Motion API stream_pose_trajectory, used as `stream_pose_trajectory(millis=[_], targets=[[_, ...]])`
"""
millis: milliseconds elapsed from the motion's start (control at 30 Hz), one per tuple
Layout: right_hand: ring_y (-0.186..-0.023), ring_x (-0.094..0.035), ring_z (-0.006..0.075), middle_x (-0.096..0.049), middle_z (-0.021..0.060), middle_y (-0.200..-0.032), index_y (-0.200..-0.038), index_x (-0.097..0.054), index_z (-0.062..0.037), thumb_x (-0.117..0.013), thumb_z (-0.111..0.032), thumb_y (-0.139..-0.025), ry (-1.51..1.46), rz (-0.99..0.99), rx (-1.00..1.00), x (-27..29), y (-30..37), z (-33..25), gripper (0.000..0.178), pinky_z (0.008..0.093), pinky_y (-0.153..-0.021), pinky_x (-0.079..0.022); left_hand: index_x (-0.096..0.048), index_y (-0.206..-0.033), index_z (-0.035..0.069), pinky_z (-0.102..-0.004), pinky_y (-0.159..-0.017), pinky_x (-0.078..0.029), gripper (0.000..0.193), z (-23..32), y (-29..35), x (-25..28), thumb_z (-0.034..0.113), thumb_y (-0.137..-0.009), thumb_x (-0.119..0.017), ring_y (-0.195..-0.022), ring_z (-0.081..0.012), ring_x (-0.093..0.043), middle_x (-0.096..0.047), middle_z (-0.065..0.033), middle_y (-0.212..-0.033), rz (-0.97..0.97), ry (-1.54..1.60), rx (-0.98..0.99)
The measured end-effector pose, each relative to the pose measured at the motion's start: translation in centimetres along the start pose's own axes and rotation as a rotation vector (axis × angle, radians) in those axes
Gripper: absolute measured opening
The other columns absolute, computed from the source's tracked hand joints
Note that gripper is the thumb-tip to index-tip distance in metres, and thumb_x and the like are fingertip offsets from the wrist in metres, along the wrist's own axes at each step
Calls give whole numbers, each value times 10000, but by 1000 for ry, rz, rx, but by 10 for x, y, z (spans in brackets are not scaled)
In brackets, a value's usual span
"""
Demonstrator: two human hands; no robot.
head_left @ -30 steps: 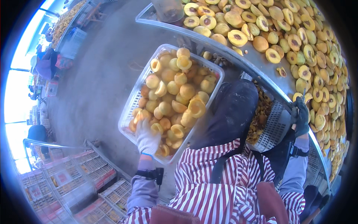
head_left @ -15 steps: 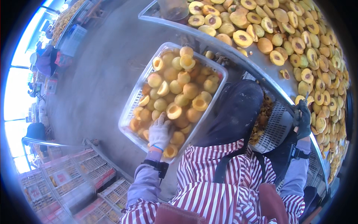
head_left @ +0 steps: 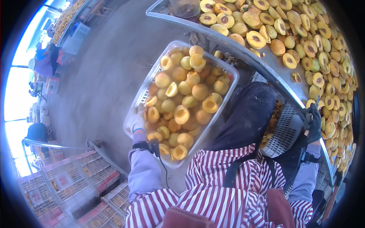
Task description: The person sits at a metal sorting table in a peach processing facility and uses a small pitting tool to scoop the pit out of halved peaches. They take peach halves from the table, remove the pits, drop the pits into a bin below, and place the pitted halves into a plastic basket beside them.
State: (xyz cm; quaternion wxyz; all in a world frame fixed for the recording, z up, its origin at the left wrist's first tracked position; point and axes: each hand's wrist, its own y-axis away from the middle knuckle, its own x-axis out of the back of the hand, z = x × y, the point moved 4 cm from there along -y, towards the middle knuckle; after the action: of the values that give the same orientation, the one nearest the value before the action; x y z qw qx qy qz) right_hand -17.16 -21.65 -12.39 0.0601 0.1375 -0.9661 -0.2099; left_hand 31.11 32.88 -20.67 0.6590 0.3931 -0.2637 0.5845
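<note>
In front of me, a white plastic crate [head_left: 232,89] stands tilted in view, filled with halved and pitted peaches [head_left: 181,114]. My left hand [head_left: 135,118], in a pale glove, is at the crate's left rim beside the fruit. Its fingers are blurred, so their grip cannot be made out. At the metal table's edge, my right hand [head_left: 312,123] wears a dark glove. The fingers are closed around a thin, dark tool [head_left: 317,100] whose narrow end points up; its kind is unclear.
A metal-edged table [head_left: 266,74] on the right bears many peach halves [head_left: 289,60], several with pits. Below it, beside my leg, sits a basket [head_left: 281,127] with fruit scraps. Stacked crates [head_left: 72,182] stand at lower left; a person [head_left: 45,62] is at far left.
My left hand has moved left and away from the peaches in the lower part of the crate to its left rim. My right hand stays by the table edge with the tool.
</note>
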Motion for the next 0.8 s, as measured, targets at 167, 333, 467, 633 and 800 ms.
stream_pose_trajectory(millis=[167, 333, 467, 633, 800], targets=[[-291, -299, 67, -424, -53, -510, -882, -536, -126, -598, -346, -933, -79, 0, -42, 6, 0, 0, 234, 199, -260, -206, -605, -1276, 108, -356, -900, -460, 629, -12, -5, 5, 604, -901, -511, -1029, -239, -629, -675, -127, -1160, -47, 128, 19], [-378, -408, 50, -529, -29, -688, -958, -533, -119, -587, -253, -941, -129, -3, 21, 0, -11, 3, 145, 175, -269, -247, -614, -1236, 95, -437, -951, -441, 558, 19, -5, 7, 533, -934, -450, -1114, -385, -594, -650, -187, -1180, -73, -381, 51], [-534, -542, 73, -586, 15, -866, -1055, -542, -86, -579, -211, -950, -106, -158, -43, -2, -7, -8, 167, 166, -368, -389, -566, -1288, 65, -427, -1038, -388, 453, 35, 14, -8, 363, -950, -521, -1216, -368, -528, -541, -193, -1340, 169, -228, -176], [-760, -626, 125, -608, 49, -969, -1089, -547, -59, -595, -250, -953, -104, -32, -54, 3, -13, -6, 239, 218, -618, -534, -512, -1353, 130, -474, -1121, -272, 496, 53, 17, -66, 367, -920, -552, -1360, -389, -319, -402, -156, -1453, 203, -423, -656], [-740, -614, 118, -607, 34, -916, -985, -575, -72, -607, -269, -949, -41, -56, 34, -3, -7, -14, 202, 208, -603, -514, -509, -1360, 128, -447, -1142, -257, 517, 62, -18, -69, 378, -911, -565, -1390, -394, -276, -384, -139, -1466, -94, -479, -719]])
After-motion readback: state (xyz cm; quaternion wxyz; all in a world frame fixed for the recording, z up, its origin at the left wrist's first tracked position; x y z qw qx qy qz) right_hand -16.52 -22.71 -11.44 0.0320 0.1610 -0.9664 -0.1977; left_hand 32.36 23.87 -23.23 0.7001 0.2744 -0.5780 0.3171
